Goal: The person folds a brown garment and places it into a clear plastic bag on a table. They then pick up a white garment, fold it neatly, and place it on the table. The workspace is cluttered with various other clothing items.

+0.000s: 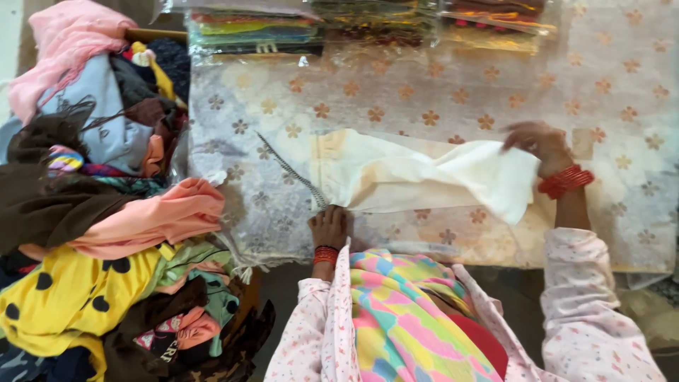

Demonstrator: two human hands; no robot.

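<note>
Matt cream cloth (424,177) lies on sheer flower-patterned fabric (424,99), beside glossy plastic packets (254,32).

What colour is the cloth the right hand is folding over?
Cream, plain and unpatterned. The cloth shows best in the head view, lying over a flowered fabric.

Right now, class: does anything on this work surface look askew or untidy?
Yes. The cream cloth lies rumpled and half folded across the flowered fabric, held by the left hand and right hand. Beside it, the heap of clothes is jumbled, with a peach piece spilling onto the fabric's edge.
</note>
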